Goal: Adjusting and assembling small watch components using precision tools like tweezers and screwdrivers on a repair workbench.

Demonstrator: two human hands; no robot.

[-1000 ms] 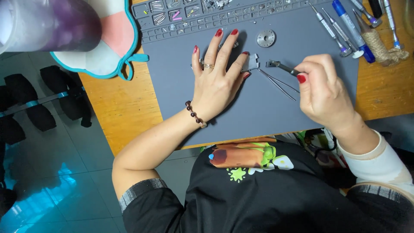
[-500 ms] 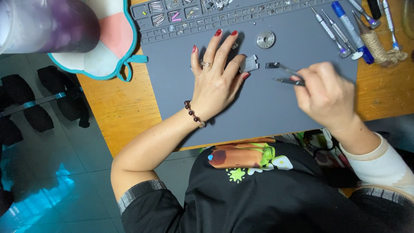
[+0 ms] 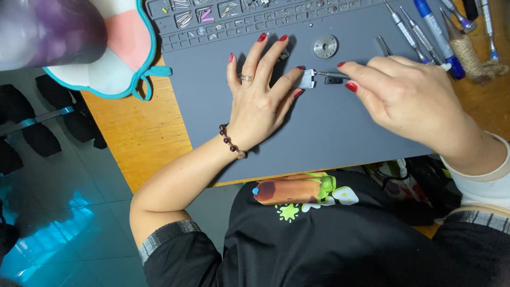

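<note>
Working a tiny metal part on a grey mat, seen from above.

Spreading across a wooden table (image 3: 133, 133): a grey work mat (image 3: 329, 127), with a purple-and-pink cloth item edged in teal (image 3: 79, 48) lying at the far left corner. Resting flat on the mat, fingers splayed, left hand (image 3: 260, 101), with thumb tip pinning a small silver metal part (image 3: 306, 79). Curling shut around a slim metal tool (image 3: 332, 75), right hand (image 3: 409, 98), fingertips pinching the shaft. Lying roughly level across the view, long axis left to right, tip pointing left and touching the silver part. Sitting just beside the tip, a small dark piece (image 3: 333, 80). Lying just beyond, a round silver disc (image 3: 325, 46); off to the far right, a row of screwdrivers (image 3: 419, 26).
</note>
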